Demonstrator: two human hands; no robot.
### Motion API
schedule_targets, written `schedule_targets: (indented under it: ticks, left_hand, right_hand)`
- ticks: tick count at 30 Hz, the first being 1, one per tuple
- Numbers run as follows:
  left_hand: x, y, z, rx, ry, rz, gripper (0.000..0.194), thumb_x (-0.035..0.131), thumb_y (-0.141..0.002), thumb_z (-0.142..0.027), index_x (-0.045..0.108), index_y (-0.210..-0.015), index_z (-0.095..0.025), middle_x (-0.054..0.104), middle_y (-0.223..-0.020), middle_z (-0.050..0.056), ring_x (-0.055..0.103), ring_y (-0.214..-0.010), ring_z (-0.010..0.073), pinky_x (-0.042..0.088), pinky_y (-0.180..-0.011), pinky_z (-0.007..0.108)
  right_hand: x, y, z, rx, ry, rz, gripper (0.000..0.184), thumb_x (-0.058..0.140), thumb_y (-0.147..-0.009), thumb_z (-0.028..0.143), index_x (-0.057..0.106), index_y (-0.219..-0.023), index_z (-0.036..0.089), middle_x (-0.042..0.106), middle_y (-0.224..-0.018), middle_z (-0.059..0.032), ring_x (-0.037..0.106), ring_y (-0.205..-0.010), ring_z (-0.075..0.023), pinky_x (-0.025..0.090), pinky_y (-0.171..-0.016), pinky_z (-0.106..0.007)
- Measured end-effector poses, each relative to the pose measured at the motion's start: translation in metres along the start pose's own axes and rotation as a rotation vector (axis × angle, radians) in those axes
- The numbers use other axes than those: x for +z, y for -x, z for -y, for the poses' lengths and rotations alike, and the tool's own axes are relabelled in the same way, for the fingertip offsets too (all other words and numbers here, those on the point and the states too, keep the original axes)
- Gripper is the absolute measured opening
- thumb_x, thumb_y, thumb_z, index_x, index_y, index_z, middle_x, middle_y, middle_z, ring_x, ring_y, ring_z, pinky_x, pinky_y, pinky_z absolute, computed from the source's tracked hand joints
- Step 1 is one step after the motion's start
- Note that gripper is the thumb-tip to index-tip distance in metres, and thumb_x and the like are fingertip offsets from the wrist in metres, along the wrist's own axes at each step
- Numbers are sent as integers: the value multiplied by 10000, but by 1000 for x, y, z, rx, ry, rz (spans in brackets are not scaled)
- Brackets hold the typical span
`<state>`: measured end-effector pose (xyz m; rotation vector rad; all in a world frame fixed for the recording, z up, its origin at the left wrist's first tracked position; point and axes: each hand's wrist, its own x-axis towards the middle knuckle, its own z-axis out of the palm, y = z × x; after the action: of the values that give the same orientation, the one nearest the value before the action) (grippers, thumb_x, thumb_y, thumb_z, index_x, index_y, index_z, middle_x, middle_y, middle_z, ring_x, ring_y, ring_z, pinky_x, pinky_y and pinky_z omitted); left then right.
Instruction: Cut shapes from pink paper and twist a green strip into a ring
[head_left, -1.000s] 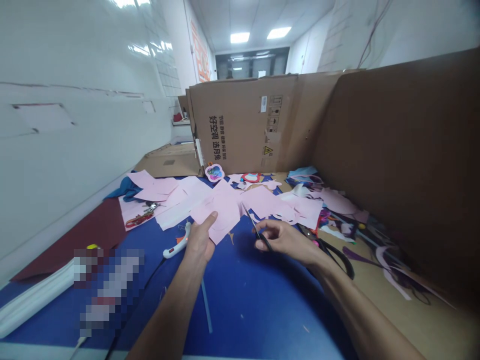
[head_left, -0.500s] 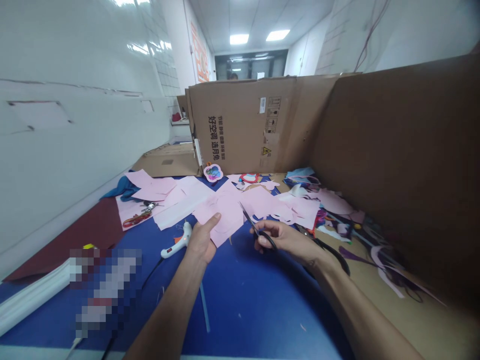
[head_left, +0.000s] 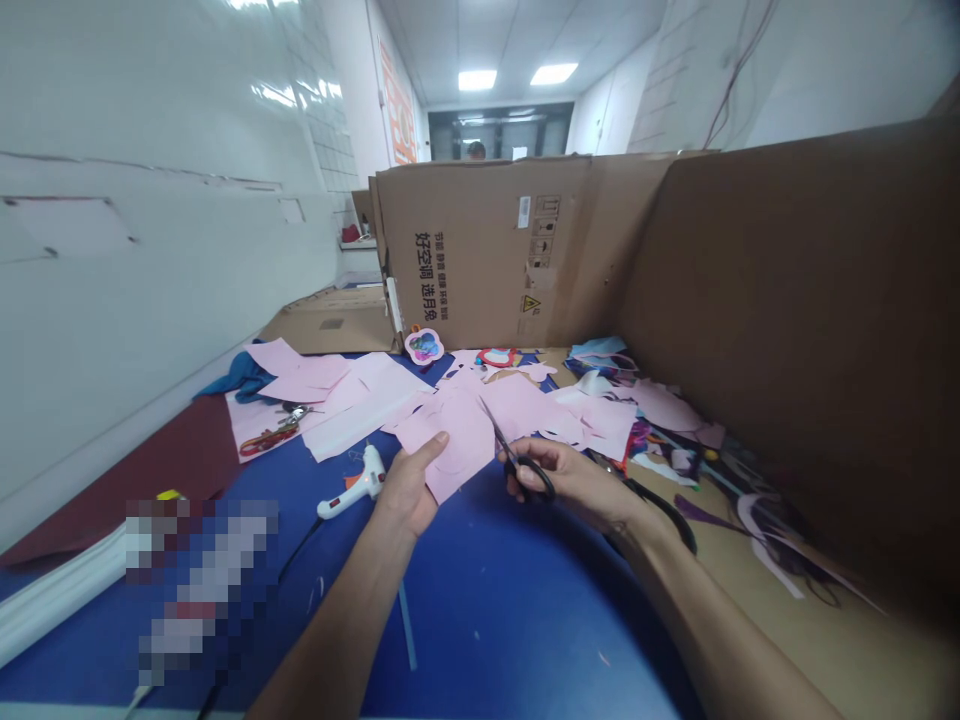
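Note:
A sheet of pink paper (head_left: 461,440) is pinched in my left hand (head_left: 411,485), thumb on top, held above the blue table. Faint curved lines show on the sheet. My right hand (head_left: 551,475) grips black-handled scissors (head_left: 534,478), fingers in the loops. Their blades point up and away, beside the sheet's right edge; whether they touch it I cannot tell. Just left of my left hand lies a white glue gun (head_left: 352,490) with a lit orange spot. More pink sheets (head_left: 517,405) lie beyond both hands.
Cardboard walls (head_left: 480,250) stand at the back and right. Paper and fabric scraps (head_left: 675,450) crowd the right side. A flower-shaped ornament (head_left: 424,346) leans at the back. Keys (head_left: 296,413) lie on the left, and a large black-handled tool (head_left: 660,510) sits under my right forearm.
The pink sheet has shifted slightly right and turned in my left hand, its edge now closer to the scissors. My right hand stays almost in place.

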<state>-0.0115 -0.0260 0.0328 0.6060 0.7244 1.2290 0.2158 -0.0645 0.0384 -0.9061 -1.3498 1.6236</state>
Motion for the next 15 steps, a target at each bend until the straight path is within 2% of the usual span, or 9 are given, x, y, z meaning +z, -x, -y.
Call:
schedule_targets:
  ticks: [8,15]
  left_hand:
    - [0,1,-2,-71,11,-8,514,767,-849,-116,681,-1356,-95,795,-1185,205,756,-1148,353,615,-1027,474]
    - [1,2,-2,-75,16,-18,522,764,-845,-105,679,-1359,-77,802,-1161,206,774,-1103,349,624,-1011,473]
  right_hand:
    - [-4,-2,-6,17,-35,-25,520,926,-731,550,737,-1066,199,726,-839,-42,593,-711,-162,369,-638,-280]
    - [-8,-5,-9,30,-31,-29,566,925,-704,607,769,-1058,194,716,-835,-59,580,-697,-163,334,-590,-269]
